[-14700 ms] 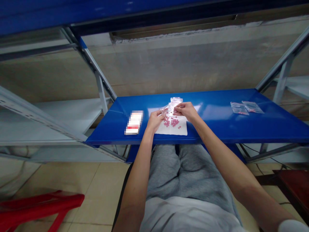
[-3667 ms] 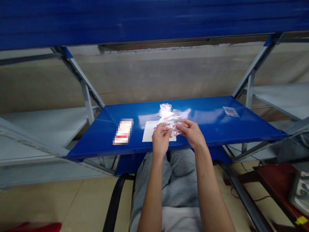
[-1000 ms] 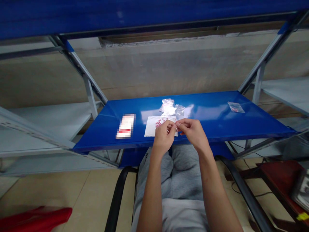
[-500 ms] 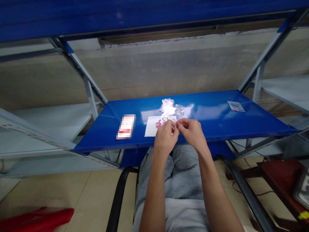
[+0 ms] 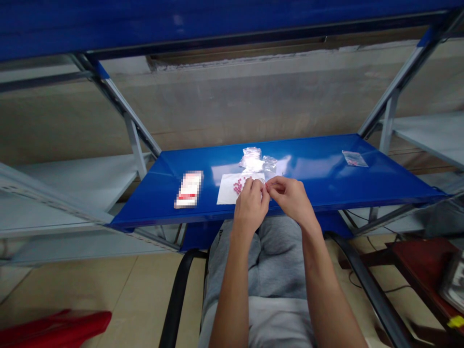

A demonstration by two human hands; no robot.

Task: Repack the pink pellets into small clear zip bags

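Here at the blue steel shelf (image 5: pixel 319 179), both hands are working tight together just behind its front edge! The left hand (image 5: pixel 251 207) is curling closed, and the right hand (image 5: pixel 292 198) is meeting it with thumb and forefinger pinching, right at the top right corner of a white paper sheet (image 5: pixel 227 191). The step in hand is this careful two-handed pinch, though what sits between the fingertips is too small to call; it could be thin clear plastic. Round pink tablets (image 5: pixel 238 185) are lying clustered on the sheet, just beside the left hand. Toward the back edge, a small clear zip bag (image 5: pixel 270 165) is sitting beside a crumpled clear plastic bundle (image 5: pixel 252 159). Out near the back right corner, a flat clear bag with pink contents (image 5: pixel 354 159) is lying alone, while a blurred white-and-red packet (image 5: pixel 189 189) is lying left of the sheet.
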